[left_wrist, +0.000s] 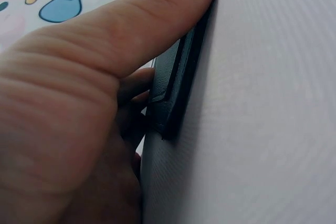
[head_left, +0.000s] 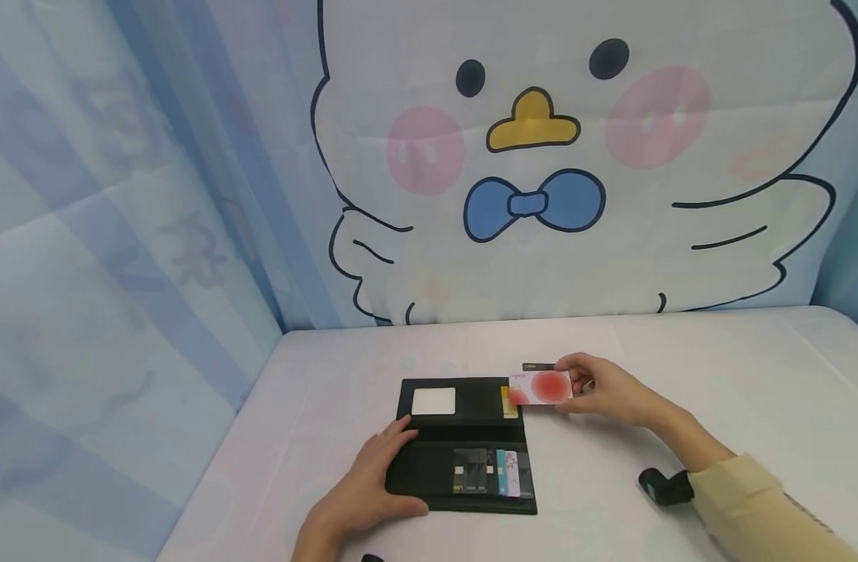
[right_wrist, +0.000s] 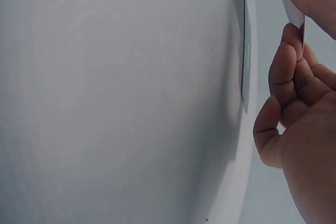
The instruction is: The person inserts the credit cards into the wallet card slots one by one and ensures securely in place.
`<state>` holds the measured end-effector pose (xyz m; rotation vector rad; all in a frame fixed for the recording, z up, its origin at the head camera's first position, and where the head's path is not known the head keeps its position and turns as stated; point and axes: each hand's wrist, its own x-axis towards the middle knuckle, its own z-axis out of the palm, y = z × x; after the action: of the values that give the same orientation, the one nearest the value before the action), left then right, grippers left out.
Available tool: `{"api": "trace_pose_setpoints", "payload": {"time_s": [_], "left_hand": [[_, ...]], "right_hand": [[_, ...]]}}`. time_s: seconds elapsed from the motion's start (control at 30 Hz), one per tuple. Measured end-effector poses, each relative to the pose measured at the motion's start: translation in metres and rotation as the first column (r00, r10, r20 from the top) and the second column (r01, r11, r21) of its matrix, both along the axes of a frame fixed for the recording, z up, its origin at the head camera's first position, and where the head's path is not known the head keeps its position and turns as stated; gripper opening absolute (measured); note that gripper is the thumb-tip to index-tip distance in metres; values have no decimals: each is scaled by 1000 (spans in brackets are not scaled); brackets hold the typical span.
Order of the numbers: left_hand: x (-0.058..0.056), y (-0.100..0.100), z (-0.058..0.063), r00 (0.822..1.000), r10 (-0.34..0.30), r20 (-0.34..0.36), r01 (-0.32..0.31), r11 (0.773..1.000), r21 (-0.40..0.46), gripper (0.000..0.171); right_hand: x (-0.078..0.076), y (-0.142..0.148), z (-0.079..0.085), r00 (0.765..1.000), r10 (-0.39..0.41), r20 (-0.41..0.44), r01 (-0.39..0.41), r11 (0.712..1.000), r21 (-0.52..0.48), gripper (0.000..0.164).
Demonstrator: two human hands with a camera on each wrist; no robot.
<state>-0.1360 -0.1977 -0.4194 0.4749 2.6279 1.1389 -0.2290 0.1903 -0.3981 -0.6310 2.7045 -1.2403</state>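
Observation:
A black card wallet (head_left: pixel 418 472) lies unfolded on the table. My left hand (head_left: pixel 365 484) rests at its left side, fingers on the left edge and the thumb along the near edge; the left wrist view shows this thumb (left_wrist: pixel 142 22) on the wallet's rim. Between thumb and fingers, my right hand (head_left: pixel 614 390) pinches a white and pink card (head_left: pixel 534 387) with a red circle, raised by the wallet's upper right corner. The right wrist view shows that card (right_wrist: pixel 291 6) almost edge-on. Behind it, a dark-edged card (head_left: pixel 538 366) is mostly hidden.
Several cards (head_left: pixel 481 471) sit in the wallet's lower flap. A yellow card (head_left: pixel 509 404) and a white panel (head_left: pixel 433 401) show in the upper flap. A black wrist device (head_left: pixel 666 488) is by the right sleeve. Behind the white-covered table (head_left: pixel 583 484) hangs a cartoon-printed curtain (head_left: pixel 541 273).

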Motion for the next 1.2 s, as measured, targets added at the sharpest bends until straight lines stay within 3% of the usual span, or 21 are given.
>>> {"api": "trace_pose_setpoints", "payload": {"time_s": [0.37,0.9,1.2], "left_hand": [[0,0,-1,1000,-1,-4,1,1000,2,96],[1,0,1,1000,0,-13,0,1000,3,96],[-1,-1,-1,1000,1,-8,-1,1000,1,95]], "right_hand": [[0,-21,1,999,44,2,-44,999,-8,55],[1,-33,5,999,-38,-13,39,995,90,57],[4,-38,6,1000,1,19,-3,996,85,57]]}}
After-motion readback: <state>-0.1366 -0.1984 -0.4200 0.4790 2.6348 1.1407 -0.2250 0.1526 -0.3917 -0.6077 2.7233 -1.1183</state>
